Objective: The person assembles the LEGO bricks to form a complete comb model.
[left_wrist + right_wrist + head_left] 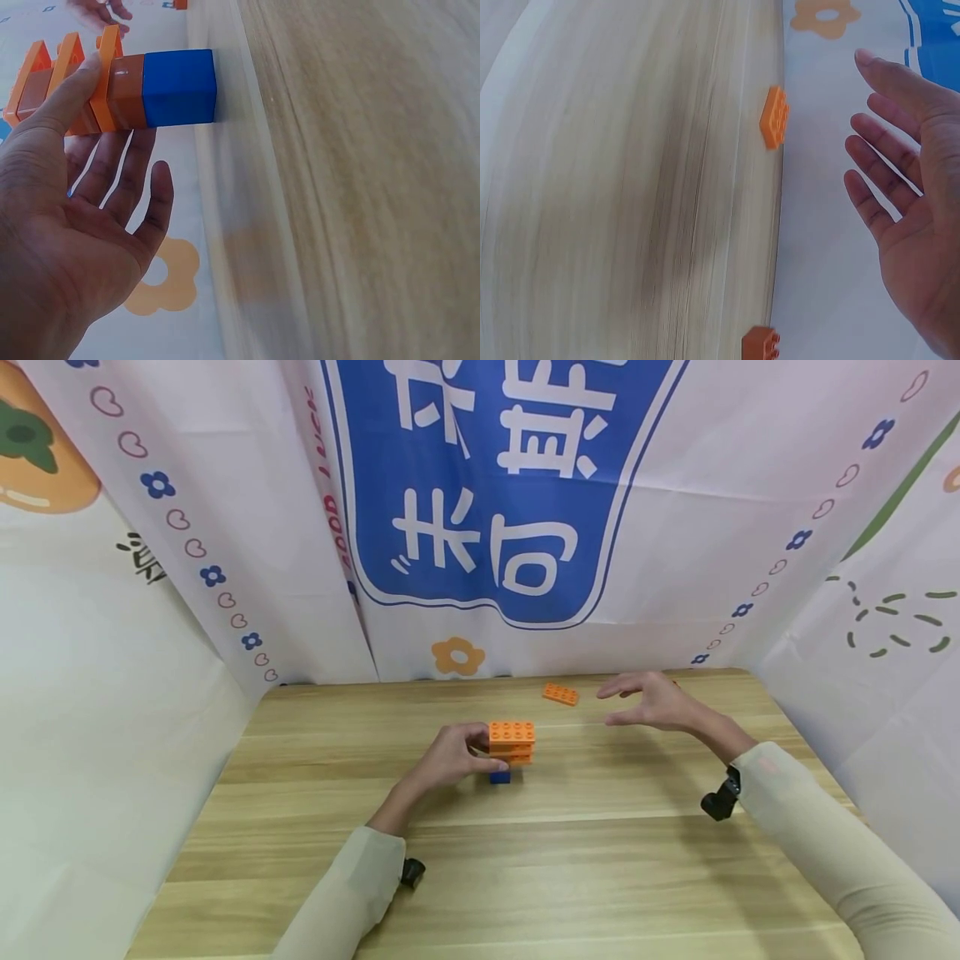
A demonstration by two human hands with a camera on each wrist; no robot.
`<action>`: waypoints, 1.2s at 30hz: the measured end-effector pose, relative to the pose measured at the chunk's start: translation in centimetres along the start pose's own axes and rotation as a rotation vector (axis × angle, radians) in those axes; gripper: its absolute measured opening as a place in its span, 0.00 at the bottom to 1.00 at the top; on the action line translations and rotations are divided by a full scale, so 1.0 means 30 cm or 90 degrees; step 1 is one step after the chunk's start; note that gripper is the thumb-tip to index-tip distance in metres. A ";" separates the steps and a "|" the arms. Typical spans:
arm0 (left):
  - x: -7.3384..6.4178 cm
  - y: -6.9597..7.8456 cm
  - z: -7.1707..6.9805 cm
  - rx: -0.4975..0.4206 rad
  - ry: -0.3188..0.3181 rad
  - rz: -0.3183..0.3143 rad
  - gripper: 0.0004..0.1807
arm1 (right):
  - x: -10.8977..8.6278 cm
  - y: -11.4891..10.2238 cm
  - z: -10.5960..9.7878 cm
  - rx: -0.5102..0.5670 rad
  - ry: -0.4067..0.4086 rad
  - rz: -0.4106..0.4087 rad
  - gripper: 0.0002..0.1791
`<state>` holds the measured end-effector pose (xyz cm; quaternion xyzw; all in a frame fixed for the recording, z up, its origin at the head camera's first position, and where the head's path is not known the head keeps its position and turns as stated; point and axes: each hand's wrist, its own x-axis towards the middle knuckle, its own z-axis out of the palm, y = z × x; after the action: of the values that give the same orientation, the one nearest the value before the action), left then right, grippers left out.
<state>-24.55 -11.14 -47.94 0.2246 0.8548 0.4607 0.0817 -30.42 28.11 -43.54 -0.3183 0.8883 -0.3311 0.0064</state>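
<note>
A stack of toy building bricks (512, 732) stands at the middle of the table, wide orange plates alternating with narrower brown-orange bricks. At its bottom is a blue brick (180, 88). My left hand (453, 756) grips the stack from the left; in the left wrist view the thumb lies along the near side and the other fingers are behind it. Toward the back right, my right hand (651, 702) hovers over the table with fingers apart and holds nothing. Nearest to it lies a loose orange plate brick (561, 694), studs up.
A brown-orange brick (757, 343) sits near the table's back edge, mostly hidden by the right hand in the head view. Printed white cloth (645, 577) hangs behind the wooden table (600, 877) and along both sides.
</note>
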 end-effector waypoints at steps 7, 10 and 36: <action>0.000 -0.003 0.002 0.000 0.003 -0.001 0.15 | -0.027 0.036 -0.030 -0.014 0.001 0.013 0.22; 0.000 -0.002 0.002 0.001 0.005 0.001 0.15 | -0.039 0.054 -0.042 -0.016 0.002 0.031 0.23; -0.006 0.005 0.001 -0.005 0.005 0.001 0.14 | -0.098 0.224 -0.104 -0.054 0.028 0.128 0.25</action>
<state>-24.34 -11.12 -47.86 0.2232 0.8531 0.4649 0.0790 -32.53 35.50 -45.68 -0.2201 0.9289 -0.2976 0.0063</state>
